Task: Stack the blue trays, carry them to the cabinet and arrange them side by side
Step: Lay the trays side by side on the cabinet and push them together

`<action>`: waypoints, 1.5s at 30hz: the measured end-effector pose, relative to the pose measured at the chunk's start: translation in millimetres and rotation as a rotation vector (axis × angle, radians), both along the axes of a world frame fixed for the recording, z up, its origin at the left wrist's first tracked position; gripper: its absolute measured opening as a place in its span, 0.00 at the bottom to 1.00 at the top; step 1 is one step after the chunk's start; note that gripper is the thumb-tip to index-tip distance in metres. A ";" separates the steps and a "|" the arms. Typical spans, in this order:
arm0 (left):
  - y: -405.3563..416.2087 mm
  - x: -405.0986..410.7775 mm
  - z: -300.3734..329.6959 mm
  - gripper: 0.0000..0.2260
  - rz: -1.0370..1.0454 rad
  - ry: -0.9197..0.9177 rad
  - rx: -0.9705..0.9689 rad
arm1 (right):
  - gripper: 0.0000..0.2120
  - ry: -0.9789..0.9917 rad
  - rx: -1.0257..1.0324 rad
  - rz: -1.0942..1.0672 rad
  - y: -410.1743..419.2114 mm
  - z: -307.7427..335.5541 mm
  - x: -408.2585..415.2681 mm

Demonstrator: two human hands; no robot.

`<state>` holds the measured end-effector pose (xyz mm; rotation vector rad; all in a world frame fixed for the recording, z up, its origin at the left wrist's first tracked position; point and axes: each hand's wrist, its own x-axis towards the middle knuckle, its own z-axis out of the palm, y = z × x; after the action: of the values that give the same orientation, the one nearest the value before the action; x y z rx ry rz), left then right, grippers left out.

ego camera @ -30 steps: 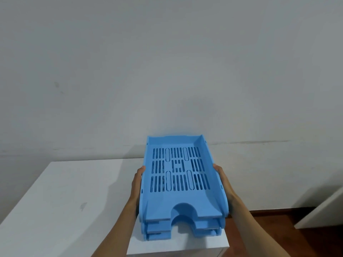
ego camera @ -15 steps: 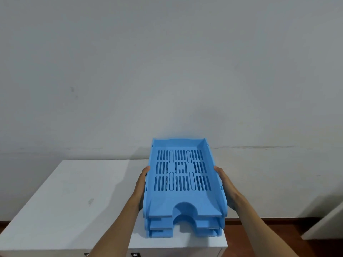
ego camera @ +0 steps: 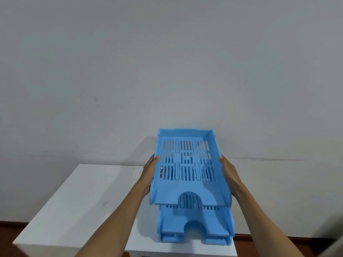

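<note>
The top blue tray (ego camera: 187,164) is held clear above the two stacked trays (ego camera: 194,227), tilted with its far end raised. The left hand (ego camera: 149,175) presses its left wall and the right hand (ego camera: 229,173) its right wall — a flat-palmed grip on each side, fingers reaching along the walls. The stacked pair rests on the white cabinet (ego camera: 74,210) (toward its right front corner), directly below the lifted tray. Behind the cabinet rises a plain grey wall (ego camera: 167,62) — beneath it, a strip of brown floor (ego camera: 11,227).
</note>
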<state>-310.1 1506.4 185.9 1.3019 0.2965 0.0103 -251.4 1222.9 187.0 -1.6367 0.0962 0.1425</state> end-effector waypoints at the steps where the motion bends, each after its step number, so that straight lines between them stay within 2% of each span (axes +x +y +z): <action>1: 9.3 2.5 6.8 0.14 0.017 -0.026 0.016 | 0.22 -0.033 0.006 -0.005 8.0 7.5 1.9; 4: 41.2 2.7 20.3 0.13 0.024 -0.068 0.030 | 0.21 -0.077 0.024 -0.011 38.1 23.5 5.6; 9: 116.6 -12.9 7.4 0.12 0.074 -0.052 0.017 | 0.21 -0.035 0.088 -0.039 114.9 18.5 10.2; 14: 214.3 -35.4 -16.1 0.12 0.089 0.006 0.064 | 0.20 -0.041 0.038 -0.001 209.5 -5.7 -4.6; 21: 330.9 -74.8 -60.0 0.17 -0.014 0.087 0.089 | 0.18 -0.026 -0.065 0.035 320.1 -56.3 -47.5; 26: 387.8 -96.7 -105.3 0.14 0.117 0.152 0.091 | 0.19 0.081 -0.097 0.062 384.4 -99.1 -79.8; 32: 433.3 -116.3 -134.4 0.11 0.132 0.151 0.178 | 0.20 0.186 -0.112 0.045 434.3 -123.7 -106.4; 42: 461.6 -125.0 -151.5 0.15 0.130 0.127 0.402 | 0.17 0.069 -0.240 0.081 470.1 -140.9 -124.8; 45: 462.6 -122.4 -151.4 0.16 0.135 0.142 0.477 | 0.19 0.076 -0.298 0.111 467.0 -142.5 -122.9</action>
<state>-432.5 1969.0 34.5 1.7575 0.5249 0.1088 -374.3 1689.9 44.6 -1.9351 0.0876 0.2863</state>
